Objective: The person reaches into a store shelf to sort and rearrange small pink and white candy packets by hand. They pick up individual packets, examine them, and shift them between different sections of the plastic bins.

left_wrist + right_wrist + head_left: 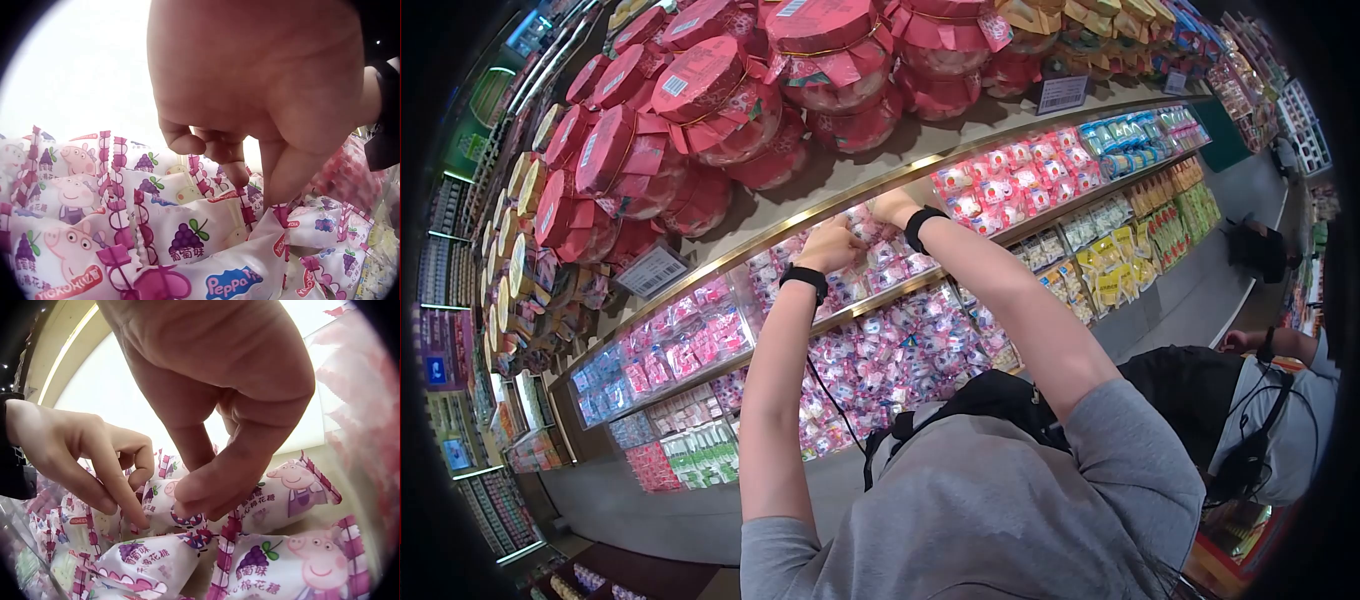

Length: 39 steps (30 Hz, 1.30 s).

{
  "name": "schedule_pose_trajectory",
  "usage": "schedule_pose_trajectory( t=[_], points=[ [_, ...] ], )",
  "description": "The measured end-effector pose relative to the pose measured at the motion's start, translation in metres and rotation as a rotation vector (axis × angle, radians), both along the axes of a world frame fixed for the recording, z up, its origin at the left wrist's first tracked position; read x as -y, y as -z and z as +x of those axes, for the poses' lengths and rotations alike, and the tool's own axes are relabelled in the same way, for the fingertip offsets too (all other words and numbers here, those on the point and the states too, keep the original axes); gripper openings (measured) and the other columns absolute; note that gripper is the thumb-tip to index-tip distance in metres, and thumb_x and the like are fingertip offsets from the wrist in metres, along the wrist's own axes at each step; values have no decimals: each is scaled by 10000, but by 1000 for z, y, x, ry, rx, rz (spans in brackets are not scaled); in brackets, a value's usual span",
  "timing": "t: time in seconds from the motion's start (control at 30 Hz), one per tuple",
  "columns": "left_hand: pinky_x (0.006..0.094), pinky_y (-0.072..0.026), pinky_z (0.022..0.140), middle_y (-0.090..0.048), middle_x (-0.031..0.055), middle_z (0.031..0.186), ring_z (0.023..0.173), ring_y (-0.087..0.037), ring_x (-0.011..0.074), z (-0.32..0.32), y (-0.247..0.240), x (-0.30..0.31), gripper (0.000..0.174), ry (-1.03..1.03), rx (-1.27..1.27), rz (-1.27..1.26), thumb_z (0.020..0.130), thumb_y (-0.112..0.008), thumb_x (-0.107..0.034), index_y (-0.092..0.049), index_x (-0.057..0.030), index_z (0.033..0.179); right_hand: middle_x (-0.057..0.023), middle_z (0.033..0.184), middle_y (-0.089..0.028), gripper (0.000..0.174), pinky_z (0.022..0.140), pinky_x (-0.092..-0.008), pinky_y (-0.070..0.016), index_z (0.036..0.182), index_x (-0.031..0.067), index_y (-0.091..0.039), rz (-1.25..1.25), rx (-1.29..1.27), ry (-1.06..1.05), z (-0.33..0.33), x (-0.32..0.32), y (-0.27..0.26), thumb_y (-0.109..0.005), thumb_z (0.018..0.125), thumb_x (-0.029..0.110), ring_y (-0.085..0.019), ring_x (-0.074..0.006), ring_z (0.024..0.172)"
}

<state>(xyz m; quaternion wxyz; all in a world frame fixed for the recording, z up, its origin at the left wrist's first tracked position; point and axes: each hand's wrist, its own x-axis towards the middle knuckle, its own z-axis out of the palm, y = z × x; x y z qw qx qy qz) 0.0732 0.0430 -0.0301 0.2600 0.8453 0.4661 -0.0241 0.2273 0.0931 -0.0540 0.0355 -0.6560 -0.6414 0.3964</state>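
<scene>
Grape marshmallow packets with Peppa Pig prints (187, 240) fill a lit shelf bin. My left hand (832, 247) reaches down into them, thumb and fingers apart, fingertips at the wrappers in the left wrist view. Beside it, my right hand (897, 207) has its thumb and fingers bent together over a marshmallow packet (156, 503), pinching it; the fingers hide part of the wrapper. In the right wrist view the left hand (81, 444) comes in close from the left. More packets (281, 565) lie loosely in front of the right hand.
Jars with red paper covers (710, 95) stand on the ledge above. Pink strawberry-print packets (1010, 180) fill the bin to the right, behind a clear divider. A lower tier of purple packets (890, 350) lies below. Another person (1280, 420) stands at the right.
</scene>
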Motion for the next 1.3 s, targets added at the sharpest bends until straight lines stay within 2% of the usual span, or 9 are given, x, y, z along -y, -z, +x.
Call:
schedule_pose_trajectory(
  t=[0.1,0.2,0.27,0.37,0.6,0.9,1.0,1.07,1.3],
  points=[
    [323,-367,823,-481,84,892,914,-422,268,0,0,0,214,5,-13,-5,696,-562,-154,-690,-206,860,-149,800,-635,290,633,-304,-518,876,-16,-623,-174,13,-27,1,7,-25,-616,724,231,-642,-216,704],
    [328,-365,830,-481,87,891,926,-422,273,-3,4,-1,198,2,-19,10,705,-568,-181,-690,-207,859,-105,868,-638,348,711,-338,-500,917,40,-630,34,399,-340,-1,17,-39,-670,683,296,-620,-213,841],
    [330,-364,830,-481,89,895,932,-422,274,-3,5,-2,197,-6,-15,-6,705,-569,-188,-689,-209,860,-67,948,-628,440,769,-362,-473,955,94,-631,-210,359,-397,0,19,-44,-720,620,367,-579,-220,947],
    [333,-363,829,-483,92,899,934,-423,275,-3,3,-2,199,-18,-9,-28,702,-570,-194,-688,-211,862,-75,652,-635,367,665,-306,-483,657,41,-657,-51,357,-408,3,29,-48,-672,643,408,-622,-189,727],
    [338,-363,832,-486,89,886,919,-423,273,-4,6,-4,199,-20,12,-46,702,-565,-186,-686,-199,860,-103,812,-641,474,699,-350,-481,827,60,-655,89,407,-503,-5,40,-40,-667,607,479,-613,-209,808],
    [335,-355,858,-496,103,896,927,-424,284,-5,5,-3,216,-28,34,-67,705,-542,-158,-686,-193,863,-66,833,-633,392,672,-334,-474,842,60,-637,-245,450,-447,-12,19,-24,-657,639,396,-608,-220,757],
    [338,-351,865,-497,104,897,933,-421,289,-6,7,-4,216,-14,31,-60,710,-535,-164,-685,-193,862,-70,933,-626,396,772,-422,-440,913,94,-636,-300,435,-446,-11,14,-22,-691,624,359,-592,-247,881],
    [339,-349,868,-498,103,898,935,-422,286,-6,8,-4,219,-15,17,-69,713,-530,-169,-684,-194,866,-79,743,-605,396,584,-331,-451,774,48,-622,-359,439,-500,-9,8,-16,-688,593,394,-561,-187,643],
    [323,-364,886,-512,94,932,988,-456,261,-6,7,-3,224,-19,-16,-43,705,-520,-180,-685,-213,853,-48,483,-475,358,390,-288,-342,565,72,-493,-599,-147,-263,26,-5,-1,-702,623,356,-470,-137,453]
  ],
)
